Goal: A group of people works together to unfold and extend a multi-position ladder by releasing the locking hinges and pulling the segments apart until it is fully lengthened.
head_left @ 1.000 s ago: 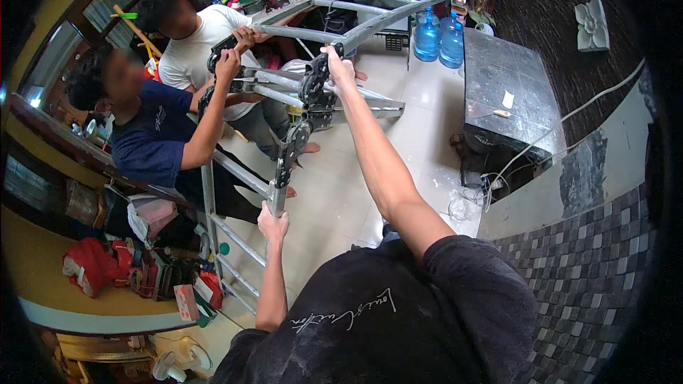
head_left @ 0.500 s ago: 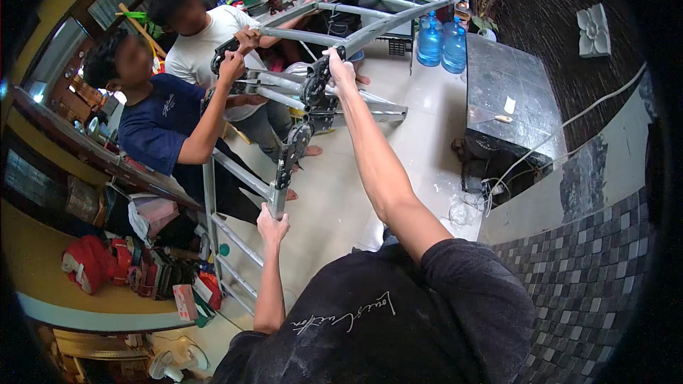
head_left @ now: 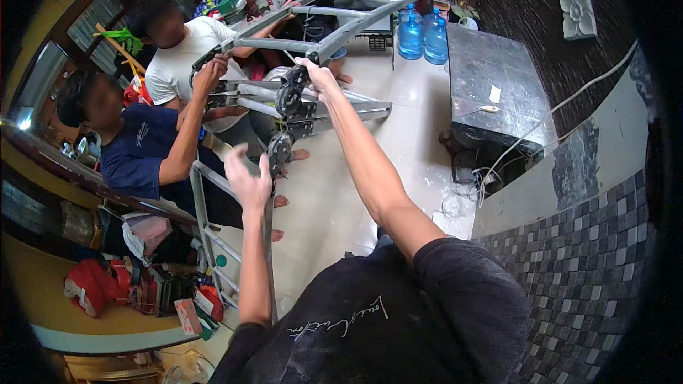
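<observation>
A folding aluminium ladder [head_left: 359,25] with black hinges is partly folded, its sections reaching away from me and down to the left. My right hand [head_left: 321,80] is closed around a rail beside an upper black hinge [head_left: 290,96]. My left hand [head_left: 249,179] is raised, fingers spread, holding nothing, close to the lower black hinge [head_left: 279,148]. Across the ladder, a person in a navy shirt [head_left: 139,153] grips it at another hinge. Behind, a person in a white shirt [head_left: 185,53] also has hands at the ladder; part of their grip is hidden.
Right of the ladder stands a dark, dusty table [head_left: 498,78] with a scraper [head_left: 480,109] on it. Blue water jugs [head_left: 410,37] stand behind. A cable [head_left: 594,89] runs by the right wall. Red bags [head_left: 92,284] and clutter lie at left. Bare feet are close below.
My left hand has let go of the lower rail, risen and opened. My right hand keeps its grip. In the view, the ladder and people have shifted slightly left.
</observation>
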The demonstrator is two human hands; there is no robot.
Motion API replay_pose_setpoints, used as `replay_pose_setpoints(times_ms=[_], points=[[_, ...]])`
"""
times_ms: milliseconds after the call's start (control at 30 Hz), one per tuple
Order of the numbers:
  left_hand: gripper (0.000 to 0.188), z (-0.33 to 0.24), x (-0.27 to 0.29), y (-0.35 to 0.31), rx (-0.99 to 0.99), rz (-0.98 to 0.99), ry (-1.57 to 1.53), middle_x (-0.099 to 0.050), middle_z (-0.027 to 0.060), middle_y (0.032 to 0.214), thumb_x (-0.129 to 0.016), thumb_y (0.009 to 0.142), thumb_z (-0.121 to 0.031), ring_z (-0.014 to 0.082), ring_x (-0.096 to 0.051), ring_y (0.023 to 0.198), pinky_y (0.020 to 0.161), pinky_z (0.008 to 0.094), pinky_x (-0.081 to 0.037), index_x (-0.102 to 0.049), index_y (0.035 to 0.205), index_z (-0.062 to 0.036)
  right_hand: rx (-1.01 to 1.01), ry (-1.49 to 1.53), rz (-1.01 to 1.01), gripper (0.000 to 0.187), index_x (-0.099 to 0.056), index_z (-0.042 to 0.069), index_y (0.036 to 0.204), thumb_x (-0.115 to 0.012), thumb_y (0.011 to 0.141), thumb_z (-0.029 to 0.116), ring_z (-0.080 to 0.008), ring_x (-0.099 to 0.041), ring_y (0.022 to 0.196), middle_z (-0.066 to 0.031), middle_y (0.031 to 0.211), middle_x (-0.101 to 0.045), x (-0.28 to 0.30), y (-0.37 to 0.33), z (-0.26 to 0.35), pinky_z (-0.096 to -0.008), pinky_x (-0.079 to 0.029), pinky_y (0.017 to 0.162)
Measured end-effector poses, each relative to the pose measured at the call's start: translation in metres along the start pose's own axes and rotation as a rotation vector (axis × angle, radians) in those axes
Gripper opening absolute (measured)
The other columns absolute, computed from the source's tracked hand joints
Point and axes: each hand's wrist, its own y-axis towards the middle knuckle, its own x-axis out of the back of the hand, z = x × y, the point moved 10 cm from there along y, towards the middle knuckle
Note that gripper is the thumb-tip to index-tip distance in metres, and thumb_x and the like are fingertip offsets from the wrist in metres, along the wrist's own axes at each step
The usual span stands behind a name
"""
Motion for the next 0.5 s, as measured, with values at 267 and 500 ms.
replay_pose_setpoints(times_ms=[267, 500], points=[[0.044, -0.022, -0.112, 0.093, 0.011, 0.338, -0.106, -0.063, 0.0236, 0.096, -0.066, 0.084, -0.031, 0.0351, -0.063, 0.090, 0.081, 0.0395, -0.048, -0.055, 0.111, 0.0026, -0.045, 0.108, 0.128, 0.034, -0.057, 0.014, 0.086, -0.075, 0.074, 0.041, -0.0036, -0.040, 0.047, 0.0059, 0.066, -0.052, -0.002, -0.015, -0.002, -0.0223, -0.027, 0.040], [0.029, -0.019, -0.136, 0.094, 0.014, 0.243, -0.164, -0.062, 0.0261, 0.082, -0.065, 0.083, -0.021, 0.0409, -0.061, 0.079, 0.071, 0.0438, -0.047, -0.055, 0.093, 0.0048, 0.333, 0.313, 0.245, 0.033, -0.049, 0.011, 0.097, -0.072, 0.080, 0.027, -0.0066, -0.051, 0.066, 0.0024, 0.081, -0.057, -0.003, -0.010, -0.010, -0.0236, -0.039, 0.059]])
